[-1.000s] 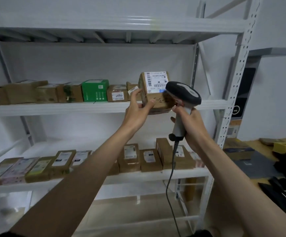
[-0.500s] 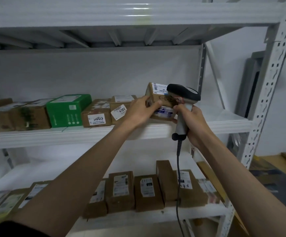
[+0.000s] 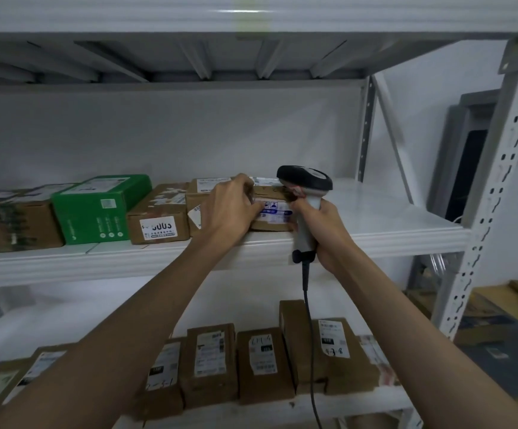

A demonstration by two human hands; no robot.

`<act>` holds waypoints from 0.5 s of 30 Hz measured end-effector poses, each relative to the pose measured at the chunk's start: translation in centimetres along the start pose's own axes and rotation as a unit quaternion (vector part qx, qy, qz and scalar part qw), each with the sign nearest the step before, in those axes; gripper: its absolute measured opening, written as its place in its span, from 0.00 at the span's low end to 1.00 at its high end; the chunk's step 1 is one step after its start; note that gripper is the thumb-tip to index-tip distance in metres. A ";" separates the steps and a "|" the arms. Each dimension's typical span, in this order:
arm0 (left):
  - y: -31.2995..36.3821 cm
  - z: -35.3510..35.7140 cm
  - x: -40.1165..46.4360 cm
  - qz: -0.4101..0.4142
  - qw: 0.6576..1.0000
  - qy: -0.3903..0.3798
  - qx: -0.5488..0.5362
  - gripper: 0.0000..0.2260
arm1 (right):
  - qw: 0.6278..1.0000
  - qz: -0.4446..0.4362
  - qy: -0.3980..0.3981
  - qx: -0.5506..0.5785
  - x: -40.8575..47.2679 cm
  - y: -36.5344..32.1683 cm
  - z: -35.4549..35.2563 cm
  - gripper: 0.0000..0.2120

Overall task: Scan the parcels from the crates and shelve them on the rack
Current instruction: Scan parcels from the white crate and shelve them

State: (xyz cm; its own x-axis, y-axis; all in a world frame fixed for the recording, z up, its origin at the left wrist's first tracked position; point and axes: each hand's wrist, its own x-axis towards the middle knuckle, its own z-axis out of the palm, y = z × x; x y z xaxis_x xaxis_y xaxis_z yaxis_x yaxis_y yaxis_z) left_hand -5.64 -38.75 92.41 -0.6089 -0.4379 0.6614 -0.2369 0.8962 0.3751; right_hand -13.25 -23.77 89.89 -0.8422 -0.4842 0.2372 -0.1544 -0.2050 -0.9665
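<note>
Up on the rack (image 3: 375, 239), the brown parcel (image 3: 271, 209) sits on the middle shelf, right of the green box (image 3: 96, 209). The left hand (image 3: 231, 209) curls its fingers over the parcel's left end; the right hand (image 3: 326, 230) grips the scanner (image 3: 305, 187) handle, just right of the parcel.
</note>
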 end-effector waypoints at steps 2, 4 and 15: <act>-0.4 -0.2 -0.4 0.001 1.000 0.011 -0.018 0.18 | 1.000 0.009 0.009 -0.014 0.2 -0.1 0.8 0.06; -0.7 -0.4 -0.9 0.002 0.999 0.009 -0.031 0.18 | 1.000 0.013 0.015 -0.024 0.2 -0.2 1.4 0.07; -1.7 -4.2 -8.2 -0.006 0.997 -0.047 -0.055 0.17 | 0.998 0.035 0.044 -0.010 -8.1 -1.3 1.1 0.05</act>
State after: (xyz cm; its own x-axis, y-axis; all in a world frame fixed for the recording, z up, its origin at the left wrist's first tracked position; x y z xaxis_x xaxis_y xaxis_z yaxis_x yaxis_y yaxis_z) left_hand 2.96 -37.00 89.08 -0.6766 -0.4346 0.5944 -0.1626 0.8755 0.4551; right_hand -5.60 -20.52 89.32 -0.8937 -0.4190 0.1605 -0.1036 -0.1554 -0.9824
